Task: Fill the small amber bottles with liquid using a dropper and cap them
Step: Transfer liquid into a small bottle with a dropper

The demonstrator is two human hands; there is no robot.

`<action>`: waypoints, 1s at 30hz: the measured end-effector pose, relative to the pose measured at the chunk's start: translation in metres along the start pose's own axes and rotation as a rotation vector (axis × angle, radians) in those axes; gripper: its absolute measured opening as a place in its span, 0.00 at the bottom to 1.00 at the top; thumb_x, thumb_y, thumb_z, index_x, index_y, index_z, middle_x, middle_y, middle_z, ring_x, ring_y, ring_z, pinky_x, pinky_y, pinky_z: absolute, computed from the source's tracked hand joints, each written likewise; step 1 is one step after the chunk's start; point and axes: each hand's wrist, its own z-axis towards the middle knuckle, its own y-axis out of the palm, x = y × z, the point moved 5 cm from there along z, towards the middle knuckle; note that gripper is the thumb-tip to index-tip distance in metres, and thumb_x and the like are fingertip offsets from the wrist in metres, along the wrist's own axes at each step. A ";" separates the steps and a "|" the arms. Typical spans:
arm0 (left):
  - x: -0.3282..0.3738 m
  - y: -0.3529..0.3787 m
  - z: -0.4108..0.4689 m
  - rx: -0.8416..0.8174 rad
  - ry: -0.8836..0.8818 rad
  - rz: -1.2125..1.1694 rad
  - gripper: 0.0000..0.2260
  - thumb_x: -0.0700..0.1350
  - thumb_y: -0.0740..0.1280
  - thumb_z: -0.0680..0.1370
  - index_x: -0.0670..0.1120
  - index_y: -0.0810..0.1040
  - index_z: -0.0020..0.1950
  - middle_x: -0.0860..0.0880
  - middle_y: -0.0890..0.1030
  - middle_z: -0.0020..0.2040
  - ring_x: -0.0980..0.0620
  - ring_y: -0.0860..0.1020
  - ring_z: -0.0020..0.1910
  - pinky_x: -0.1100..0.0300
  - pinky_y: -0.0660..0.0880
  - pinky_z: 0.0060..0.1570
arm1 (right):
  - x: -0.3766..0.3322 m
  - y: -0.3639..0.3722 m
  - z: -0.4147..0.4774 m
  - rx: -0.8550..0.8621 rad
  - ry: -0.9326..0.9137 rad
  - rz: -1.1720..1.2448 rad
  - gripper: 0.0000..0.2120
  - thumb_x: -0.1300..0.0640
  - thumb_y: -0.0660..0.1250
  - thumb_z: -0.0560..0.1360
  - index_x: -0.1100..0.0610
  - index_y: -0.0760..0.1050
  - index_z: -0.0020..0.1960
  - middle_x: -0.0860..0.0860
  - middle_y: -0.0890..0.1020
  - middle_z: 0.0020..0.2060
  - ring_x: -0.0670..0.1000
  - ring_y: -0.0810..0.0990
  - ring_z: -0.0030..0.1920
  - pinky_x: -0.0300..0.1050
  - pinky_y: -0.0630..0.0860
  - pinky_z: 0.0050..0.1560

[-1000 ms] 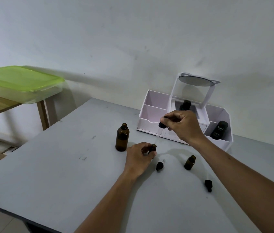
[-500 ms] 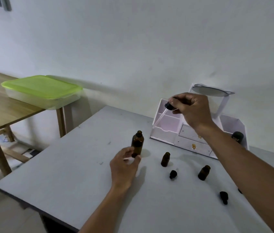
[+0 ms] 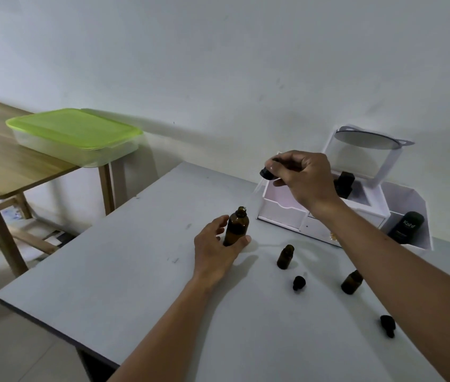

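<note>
My left hand (image 3: 217, 245) is wrapped around the base of the large amber bottle (image 3: 236, 226), which stands upright and uncapped on the grey table (image 3: 124, 274). My right hand (image 3: 305, 179) pinches the black bulb of a dropper (image 3: 266, 173); its clear glass tube slants down-left, tip at the large bottle's mouth. Two small amber bottles (image 3: 285, 257) (image 3: 351, 282) stand open to the right. Two black dropper caps (image 3: 299, 283) (image 3: 387, 325) lie on the table near them.
A white organiser (image 3: 281, 208) with drawers and a tilted mirror (image 3: 367, 139) stands at the back right, holding a dark bottle (image 3: 343, 183) and a black tube (image 3: 405, 226). A wooden side table (image 3: 3, 161) at the left bears a green-lidded box (image 3: 75, 133).
My left hand left the small bottle, moved left and closed on the large bottle. My right hand carried the dropper from the small bottle to the large bottle's mouth. The camera view shifted.
</note>
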 end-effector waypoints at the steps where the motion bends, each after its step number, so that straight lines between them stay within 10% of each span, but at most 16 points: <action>1: -0.001 0.001 0.002 -0.006 0.009 0.002 0.30 0.54 0.79 0.65 0.53 0.76 0.64 0.58 0.79 0.57 0.59 0.78 0.55 0.69 0.72 0.50 | 0.001 0.001 0.000 -0.001 0.004 0.000 0.02 0.60 0.74 0.74 0.58 0.85 0.46 0.51 0.87 0.40 0.51 0.87 0.40 0.46 0.85 0.41; 30: 0.002 0.001 0.001 -0.054 0.045 -0.047 0.19 0.44 0.76 0.70 0.54 0.80 0.59 0.56 0.83 0.49 0.61 0.81 0.46 0.75 0.74 0.40 | 0.044 0.052 -0.016 -0.237 -0.020 -0.287 0.03 0.57 0.75 0.74 0.57 0.86 0.46 0.50 0.88 0.40 0.46 0.86 0.39 0.42 0.83 0.43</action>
